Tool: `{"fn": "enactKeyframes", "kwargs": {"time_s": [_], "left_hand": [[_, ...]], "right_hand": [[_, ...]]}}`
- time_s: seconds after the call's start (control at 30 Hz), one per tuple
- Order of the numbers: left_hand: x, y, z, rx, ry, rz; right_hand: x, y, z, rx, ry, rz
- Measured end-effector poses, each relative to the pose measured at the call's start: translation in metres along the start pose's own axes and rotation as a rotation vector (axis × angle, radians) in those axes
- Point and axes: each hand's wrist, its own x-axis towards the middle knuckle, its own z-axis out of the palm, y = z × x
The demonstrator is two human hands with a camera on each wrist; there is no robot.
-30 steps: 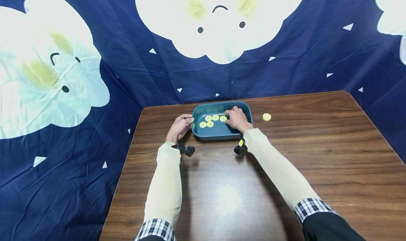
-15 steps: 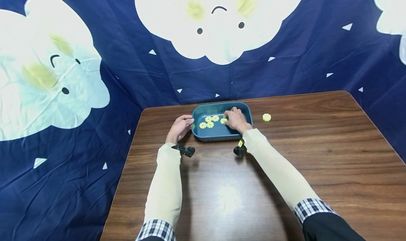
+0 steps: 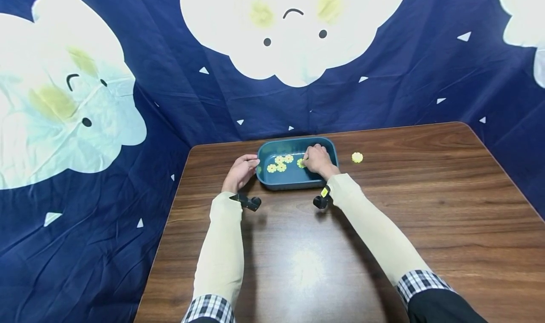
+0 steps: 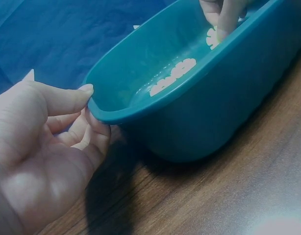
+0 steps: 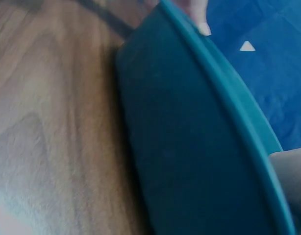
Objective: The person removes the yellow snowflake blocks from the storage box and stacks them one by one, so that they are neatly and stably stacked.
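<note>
A dark teal plastic basin [image 3: 294,186] stands on the table near its back edge. My left hand [image 3: 241,171] pinches its left rim between thumb and fingers, as the left wrist view shows up close. Reaching into the basin's right half, my right hand [image 3: 318,161] has its fingertips at a yellow notched flower-shaped disc [image 3: 301,163] and appears to pinch its edge, partly hiding it. Several like flower-shaped discs [image 3: 281,167] lie in a cluster in the left half. In the right wrist view, the basin wall [image 5: 189,127] hides the fingertips.
One more yellow flower-shaped disc [image 3: 357,157] lies on the brown wooden table [image 3: 426,195], right of the basin. A dark blue cloth with clouds [image 3: 294,110] hangs behind the table and along its left side.
The disc at my right fingertips has shifted slightly toward me in the basin. My right fingers have drawn a little to the right and curled more. The left hand stays on the rim.
</note>
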Motion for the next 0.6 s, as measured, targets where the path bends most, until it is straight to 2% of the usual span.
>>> {"fn": "enactKeyframes", "kwargs": {"time_s": [0.17, 0.3, 0.6], "left_hand": [[0.000, 0.000, 0.000, -0.011, -0.007, 0.001], [0.000, 0.001, 0.000, -0.013, -0.004, -0.004], [0.000, 0.001, 0.001, -0.019, -0.004, 0.000]], "right_hand": [[0.001, 0.005, -0.002, 0.139, 0.027, -0.045], [-0.001, 0.006, -0.004, 0.241, 0.031, -0.027], [-0.006, 0.003, -0.011, 0.300, 0.070, -0.023]]}}
